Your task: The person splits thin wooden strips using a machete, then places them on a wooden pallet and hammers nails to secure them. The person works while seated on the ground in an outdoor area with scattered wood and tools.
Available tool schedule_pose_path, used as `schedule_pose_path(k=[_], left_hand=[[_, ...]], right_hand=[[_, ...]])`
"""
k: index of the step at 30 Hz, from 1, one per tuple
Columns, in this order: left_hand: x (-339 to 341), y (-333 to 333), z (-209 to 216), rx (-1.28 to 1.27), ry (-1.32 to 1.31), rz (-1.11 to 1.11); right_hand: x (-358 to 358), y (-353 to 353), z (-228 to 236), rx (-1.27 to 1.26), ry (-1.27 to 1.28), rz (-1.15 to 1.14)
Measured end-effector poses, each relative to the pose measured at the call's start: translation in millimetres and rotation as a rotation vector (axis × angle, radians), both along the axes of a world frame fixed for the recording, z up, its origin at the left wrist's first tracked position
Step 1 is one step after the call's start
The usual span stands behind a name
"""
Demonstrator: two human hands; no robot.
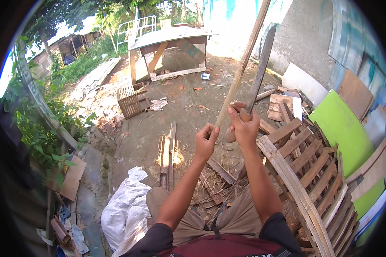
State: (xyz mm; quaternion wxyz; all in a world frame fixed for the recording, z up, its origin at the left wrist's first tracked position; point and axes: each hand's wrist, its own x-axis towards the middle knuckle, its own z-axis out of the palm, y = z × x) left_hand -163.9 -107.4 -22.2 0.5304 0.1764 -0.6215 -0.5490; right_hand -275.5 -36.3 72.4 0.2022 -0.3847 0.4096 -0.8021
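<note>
A long, slim wooden stick [235, 88] slants up and away in front of me. My left hand [206, 140] is closed, pinching its lower end between thumb and fingers. My right hand [245, 127] is wrapped round the wooden handle of a machete [262, 64], whose dark blade points up and away beside the stick. The right thumb and forefinger also meet the stick just above my left hand. Beneath my hands, pale fibrous shavings [197, 182] are strewn on the ground. Lengths of split wood [167, 154] lie ahead of my left knee.
A slatted wooden pallet [306, 158] leans close on my right, with a green board [345, 124] and scrap wood behind it. A white sack [126, 210] rests by my left leg. Farther off stand a wooden crate [132, 102] and a roofed wooden frame [176, 55].
</note>
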Motion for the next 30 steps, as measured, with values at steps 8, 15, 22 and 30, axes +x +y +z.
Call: schedule_pose_path(k=[8, 15, 22, 30], left_hand=[[0.6, -8.8, -30.1, 0.007, 0.025, 0.025], [7.4, -31.4, 29.6, -0.132, 0.117, 0.158], [8.3, -62.9, 211.8, -0.251, 0.110, 0.040], [-2.6, -52.5, 219.3, -0.350, 0.084, 0.182]], right_hand=[[18.7, -10.2, -22.0, 0.023, 0.043, -0.085], [24.5, -15.3, -81.2, 0.123, 0.129, -0.160], [49.3, -5.6, -98.8, 0.177, 0.087, -0.039], [60.7, 47.5, -46.2, 0.494, 0.076, 0.185]])
